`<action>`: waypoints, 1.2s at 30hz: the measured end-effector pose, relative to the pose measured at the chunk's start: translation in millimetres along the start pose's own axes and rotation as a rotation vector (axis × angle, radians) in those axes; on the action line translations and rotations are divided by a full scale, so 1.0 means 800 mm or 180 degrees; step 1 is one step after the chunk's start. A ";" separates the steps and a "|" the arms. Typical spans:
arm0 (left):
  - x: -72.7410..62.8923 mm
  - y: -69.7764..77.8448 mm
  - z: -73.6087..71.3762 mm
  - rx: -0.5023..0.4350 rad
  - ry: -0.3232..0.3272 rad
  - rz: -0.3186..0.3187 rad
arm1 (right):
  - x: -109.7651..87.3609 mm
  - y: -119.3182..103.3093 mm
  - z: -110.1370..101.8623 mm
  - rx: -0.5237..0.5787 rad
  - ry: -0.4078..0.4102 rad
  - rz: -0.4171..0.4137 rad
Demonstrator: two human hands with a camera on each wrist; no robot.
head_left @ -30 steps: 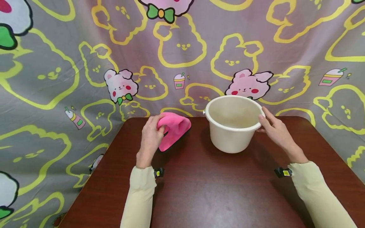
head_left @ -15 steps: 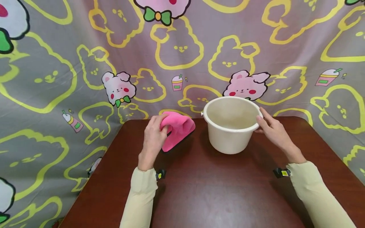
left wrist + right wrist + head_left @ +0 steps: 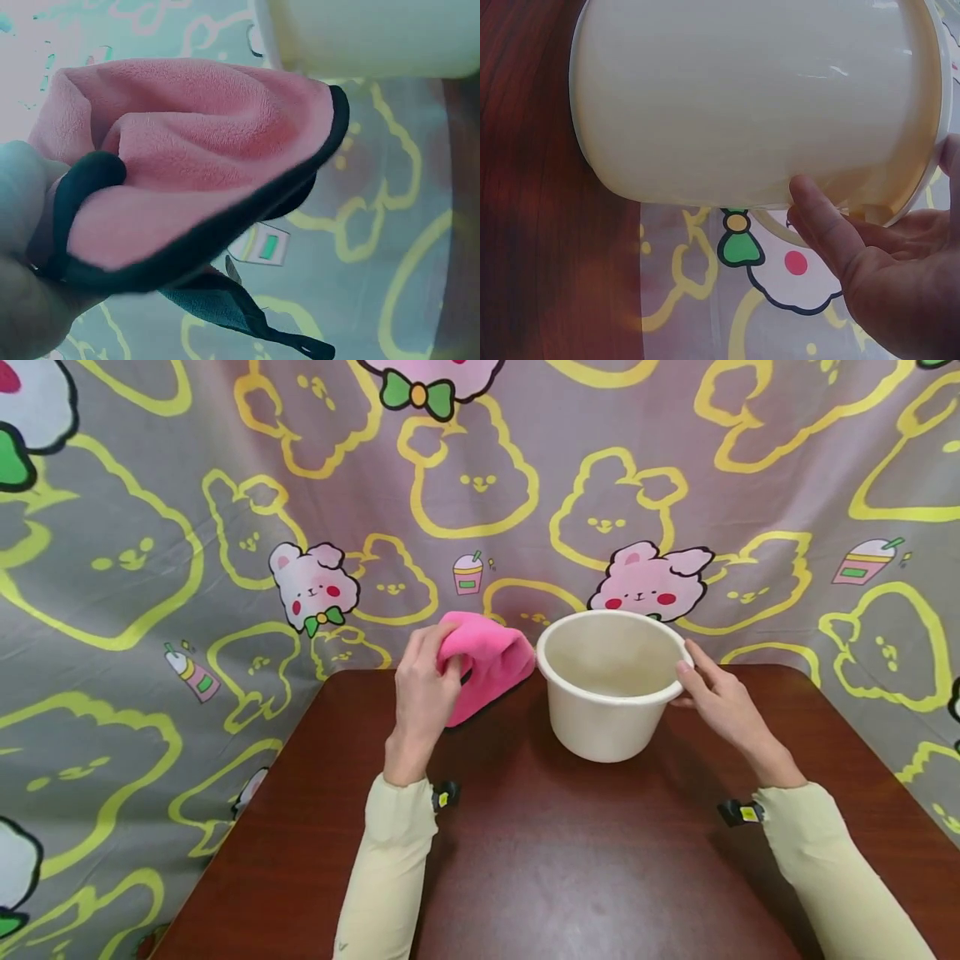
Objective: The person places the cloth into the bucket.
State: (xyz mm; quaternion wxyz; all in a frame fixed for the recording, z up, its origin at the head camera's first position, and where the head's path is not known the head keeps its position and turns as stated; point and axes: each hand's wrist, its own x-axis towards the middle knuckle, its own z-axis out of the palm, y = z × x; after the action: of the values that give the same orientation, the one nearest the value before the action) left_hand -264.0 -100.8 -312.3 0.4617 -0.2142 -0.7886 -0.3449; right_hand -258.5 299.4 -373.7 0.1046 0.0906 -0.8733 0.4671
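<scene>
A pink cloth (image 3: 487,660) with a dark edge hangs folded from my left hand (image 3: 426,689), which pinches it near its top left. In the left wrist view the plush cloth (image 3: 195,150) fills the middle, and a small dark loop (image 3: 304,345) dangles below it. Right of the cloth, a cream bucket (image 3: 603,727) stands upright on the table. My right hand (image 3: 723,702) holds the bucket's right rim, with the thumb at the rim. In the right wrist view, fingers (image 3: 825,225) lie against the outer wall of the bucket (image 3: 742,97).
The dark brown wooden table (image 3: 570,860) reaches back to a grey curtain (image 3: 517,560) with yellow cartoon outlines. The curtain also runs along the left and right sides. Both wrists carry small black cameras.
My left hand has lifted the cloth and brought it rightward, so its right edge is now close to the bucket's left rim. The right hand and the bucket have stayed in place.
</scene>
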 end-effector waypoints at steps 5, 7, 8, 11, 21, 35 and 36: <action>0.016 0.016 0.000 -0.0077 0.0130 0.0103 | 0.000 0.000 0.000 -0.0012 -0.0010 0.0031; 0.022 0.023 0.000 -0.0121 0.0175 0.0143 | 0.000 0.000 -0.001 -0.0016 -0.0010 0.0048; 0.025 0.026 0.000 -0.0142 0.0193 0.0160 | 0.000 0.000 -0.001 -0.0021 -0.0014 0.0056; 0.033 0.037 0.001 -0.0219 0.0254 0.0214 | 0.001 0.000 -0.001 -0.0017 -0.0011 0.0098; 0.052 0.068 0.016 -0.0454 0.0238 0.0353 | 0.002 0.000 0.000 -0.0001 -0.0019 0.0088; 0.063 0.101 0.076 -0.0884 0.0237 0.0644 | 0.001 -0.003 -0.001 -0.0025 -0.0035 0.0103; 0.062 0.102 0.080 -0.0906 0.0257 0.0660 | 0.000 -0.003 -0.001 -0.0030 -0.0036 0.0094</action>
State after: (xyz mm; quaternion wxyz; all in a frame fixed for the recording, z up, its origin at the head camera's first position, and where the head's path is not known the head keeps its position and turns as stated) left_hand -271.2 2.3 -261.7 0.4912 -0.3435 -0.6864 -0.4119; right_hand -257.9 299.0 -371.3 0.0932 0.0799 -0.8773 0.4640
